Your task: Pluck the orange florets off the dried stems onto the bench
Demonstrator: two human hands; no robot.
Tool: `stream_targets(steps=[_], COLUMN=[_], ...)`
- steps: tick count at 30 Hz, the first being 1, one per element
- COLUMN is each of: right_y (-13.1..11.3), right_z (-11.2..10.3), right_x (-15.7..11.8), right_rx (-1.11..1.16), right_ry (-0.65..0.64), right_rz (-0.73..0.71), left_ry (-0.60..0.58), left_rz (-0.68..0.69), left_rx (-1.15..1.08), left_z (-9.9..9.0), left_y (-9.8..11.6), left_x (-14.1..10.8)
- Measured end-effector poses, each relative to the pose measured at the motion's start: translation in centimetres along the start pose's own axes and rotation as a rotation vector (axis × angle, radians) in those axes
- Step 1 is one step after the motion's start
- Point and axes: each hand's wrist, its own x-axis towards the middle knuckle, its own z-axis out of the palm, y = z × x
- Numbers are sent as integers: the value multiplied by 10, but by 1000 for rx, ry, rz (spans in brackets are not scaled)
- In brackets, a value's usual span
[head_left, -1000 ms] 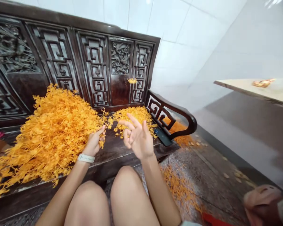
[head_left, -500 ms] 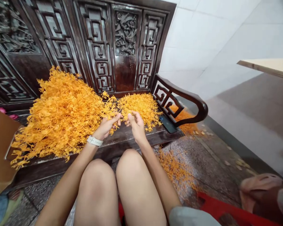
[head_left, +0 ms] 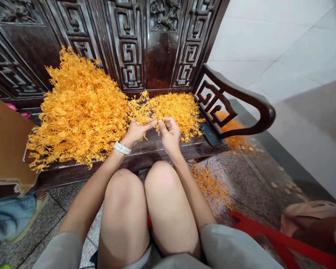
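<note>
My left hand [head_left: 138,131], with a pale watch on its wrist, is closed on an orange plastic sprig [head_left: 140,111] whose branches stick up above the fingers. Close against it, my right hand [head_left: 169,133] is closed, thumb and index finger pinched at the left hand's fingertips; what they pinch is too small to make out. To the left, a tall heap of orange sprigs [head_left: 78,112] lies on the dark wooden bench. Behind and right of my hands spreads a lower pile of small yellow-orange pieces [head_left: 176,108].
A dark phone [head_left: 210,135] lies beside the bench's curved armrest [head_left: 266,114]. At left stands a cardboard box [head_left: 8,145], with a person's foot below it. Orange bits [head_left: 212,185] litter the floor near a red stool [head_left: 257,231].
The view has tilted down and shifted, so the bench sits higher in it. My hands have come together, the gap between their fingertips now closed.
</note>
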Motion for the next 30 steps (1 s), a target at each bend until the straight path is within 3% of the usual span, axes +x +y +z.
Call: stream_targets(steps=[4, 13, 24, 26, 27, 29, 30], right_y=[5, -5, -11, -23, -32, -55, -66], right_z=[1, 4, -2, -4, -5, -8, -9], right_x=[-1, -5, -6, -12, -15, -21, -22], right_rx=[39, 178, 215, 272, 293, 289, 264], right_ry=[31, -105, -194, -337, -504, -998, -1257], right_rz=[-44, -31, 1, -43, -62, -68, -52], left_ry=[31, 63, 98, 214, 319, 548, 608], left_rz=[-36, -85, -19, -14, -37, -128, -183], left_rx=[-37, -116, -140, -131, -127, -134, -149], left_z=[1, 16, 20, 13, 6, -11, -20], left_y=[1, 8, -2, -10, -13, -19, -21], left_x=[0, -3, 3, 12, 17, 27, 30])
